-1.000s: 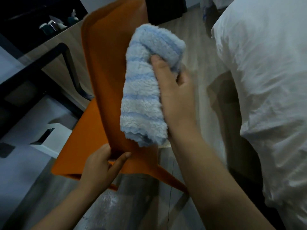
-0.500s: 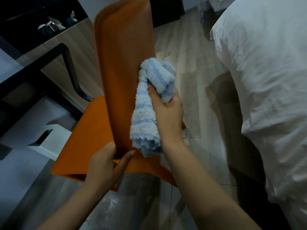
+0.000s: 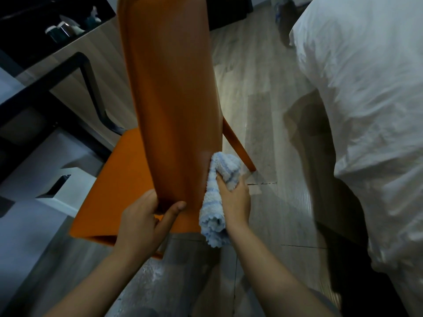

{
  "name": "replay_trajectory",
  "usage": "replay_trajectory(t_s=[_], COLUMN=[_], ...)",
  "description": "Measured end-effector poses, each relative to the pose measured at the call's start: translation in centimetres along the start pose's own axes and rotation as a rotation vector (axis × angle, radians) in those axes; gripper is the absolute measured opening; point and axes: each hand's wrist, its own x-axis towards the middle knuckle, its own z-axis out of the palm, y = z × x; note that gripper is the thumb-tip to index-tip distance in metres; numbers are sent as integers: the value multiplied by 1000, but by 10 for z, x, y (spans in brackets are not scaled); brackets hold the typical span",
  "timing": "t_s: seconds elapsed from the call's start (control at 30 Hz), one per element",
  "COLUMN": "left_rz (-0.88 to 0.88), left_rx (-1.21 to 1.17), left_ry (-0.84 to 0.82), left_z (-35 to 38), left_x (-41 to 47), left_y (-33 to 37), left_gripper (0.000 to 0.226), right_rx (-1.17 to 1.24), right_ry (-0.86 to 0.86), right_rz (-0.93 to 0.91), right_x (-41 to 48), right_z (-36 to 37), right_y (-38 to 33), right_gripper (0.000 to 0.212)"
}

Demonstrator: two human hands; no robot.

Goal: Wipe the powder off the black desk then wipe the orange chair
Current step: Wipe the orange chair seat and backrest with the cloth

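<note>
Since 1 second ago our right hand (image 3: 235, 200) has slid the striped cloth (image 3: 212, 216) along the back of the orange chair (image 3: 169, 99), from its far part to the end near us. The chair leans toward us, and we look along its back to the seat. The cloth is fluffy, blue and white, and bunched up. Our right fingers are curled round it and press it on the right edge of the chair back. Its loose end hangs below the hand. Our left hand (image 3: 139, 218) grips the near end of the chair back, just beside the cloth. The thumb lies on the side we see, and the fingers are curled over the edge. 1 orange chair leg (image 3: 238, 145) pokes out on the right over the wooden floor (image 3: 256, 88). The black desk (image 3: 92, 88) stands on the left, past the seat. A white box (image 3: 68, 186) sits low beside the seat. Crumpled white bedding (image 3: 366, 110) fills the right side. Pale dust (image 3: 158, 273) lies on the floor between our arms.
</note>
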Motion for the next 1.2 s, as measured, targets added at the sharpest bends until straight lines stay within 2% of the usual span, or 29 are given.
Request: replay_trajectory(t_s=[0.13, 0.23, 0.3, 0.37, 0.5, 0.57, 0.67, 0.83, 0.97, 1.1, 1.2], left_rz=[-23, -31, -48, -61, -95, -81, -77, -3, 68, 92, 106], left_rx=[27, 30, 7, -38, -105, -136, -180, -275, -324, -378, -386], left_ry=[-16, -38, -61, -93, -159, -125, -97, -3, 96, 146, 165], left_z=[1, -1, -3, -6, -17, -29, -51, -83, -101, -103, -96], left_x=[-1, 1, 2, 3, 11, 20, 38, 68, 89, 104, 108], left_y=[-2, -1, 0, -2, -7, -2, 16, 50, 67, 74, 74], left_gripper=[44, 48, 43, 33, 56, 54, 66, 32, 36, 40, 39], right_rx=[-98, -246, -262, -224, -193, -163, -45, 173, 288, 322, 291], right_ry=[-17, -30, -35, -42, 15, 41, 76, 111, 76, 55, 18], right_rz=[54, 106, 113, 86, 34, 3, -74, -214, -365, -499, -492], right_x=[4, 14, 18, 19, 19, 19, 15, 1, -7, -4, 9], right_z=[-5, -9, -19, -32, -44, -49, -61, -76, -83, -72, -48], right_y=[14, 23, 23, 17, -14, -34, -67, -130, -183, -220, -226], right_gripper=[28, 32, 33, 33, 27, 25, 23, 29, 34, 23, 37])
